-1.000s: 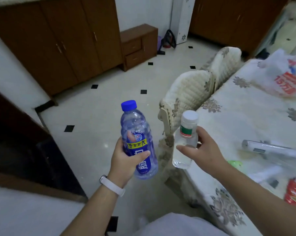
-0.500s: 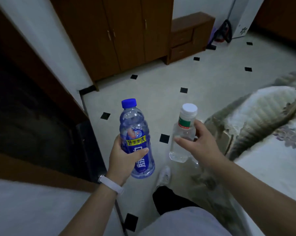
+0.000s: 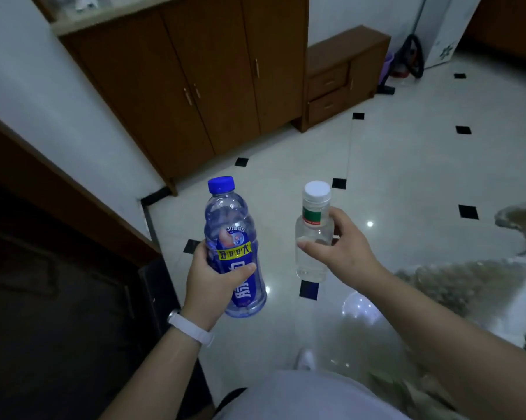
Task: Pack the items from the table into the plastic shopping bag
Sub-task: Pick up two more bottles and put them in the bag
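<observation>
My left hand (image 3: 213, 283) grips a blue-tinted drink bottle (image 3: 230, 234) with a blue cap, held upright around its labelled middle. My right hand (image 3: 343, 250) holds a smaller clear bottle (image 3: 313, 237) with a white cap and a green and red label, also upright, thumb across its front. Both bottles hang over the tiled floor in front of me. The plastic shopping bag and the table top are out of view.
Brown wooden cabinets (image 3: 201, 80) and a low drawer unit (image 3: 340, 77) line the far wall. A dark doorway with a wooden frame (image 3: 58, 192) lies at the left. A patterned cloth edge (image 3: 467, 286) shows at the right. Pale floor tiles (image 3: 422, 177) with black insets spread ahead.
The view has swung left, away from the table: the bag, the items and the chair have left the frame. Both hands keep the same hold on their bottles.
</observation>
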Demonstrator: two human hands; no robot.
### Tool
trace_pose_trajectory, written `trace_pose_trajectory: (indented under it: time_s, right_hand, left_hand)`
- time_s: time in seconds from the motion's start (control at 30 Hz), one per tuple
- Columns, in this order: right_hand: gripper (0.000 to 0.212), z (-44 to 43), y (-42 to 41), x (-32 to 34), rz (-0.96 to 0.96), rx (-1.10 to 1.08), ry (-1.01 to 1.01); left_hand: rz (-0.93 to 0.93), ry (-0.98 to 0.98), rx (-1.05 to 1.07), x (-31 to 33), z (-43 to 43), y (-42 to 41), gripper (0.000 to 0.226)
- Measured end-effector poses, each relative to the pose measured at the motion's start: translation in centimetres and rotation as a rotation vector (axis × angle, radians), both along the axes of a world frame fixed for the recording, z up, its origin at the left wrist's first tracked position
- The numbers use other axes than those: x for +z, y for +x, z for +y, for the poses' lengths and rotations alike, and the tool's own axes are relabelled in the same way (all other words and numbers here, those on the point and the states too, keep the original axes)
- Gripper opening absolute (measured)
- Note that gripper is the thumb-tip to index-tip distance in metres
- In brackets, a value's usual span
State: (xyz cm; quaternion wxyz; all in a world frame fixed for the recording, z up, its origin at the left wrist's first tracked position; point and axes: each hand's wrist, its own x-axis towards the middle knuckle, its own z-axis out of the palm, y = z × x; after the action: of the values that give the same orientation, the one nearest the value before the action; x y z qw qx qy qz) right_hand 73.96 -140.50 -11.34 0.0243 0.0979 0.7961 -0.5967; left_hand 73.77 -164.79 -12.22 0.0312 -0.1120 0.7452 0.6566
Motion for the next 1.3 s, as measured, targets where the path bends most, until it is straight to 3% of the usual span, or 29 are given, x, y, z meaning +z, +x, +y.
trace_pose_trajectory:
  time_s: [0.47,0.77,1.07,1.3]
  right_hand:
    - [0.060,0.4,-18.3,-2.1,-0.090,-0.241,0.110]
    - [0.060,1.4,-28.8,2.1,-0.062,-0.551,0.146]
    - [0.055,8.6,-30.8,0.1,-0.104,-0.853,0.115]
    - [0.056,18.1,-33.3,-3.8,-0.094,-0.957,0.009]
  left_hand:
    - [-0.069,0.111,-0.208,-3.0,2.4,-24.6,0.059]
    - [-0.072,0.156,-0.429,-2.3,5.2,-43.2,0.064]
    - [-0.105,0.117,-0.706,-2.6,15.9,-49.6,0.060]
    - [-0.093,0.002,-0.857,-2.6,26.9,-52.4,0.059]
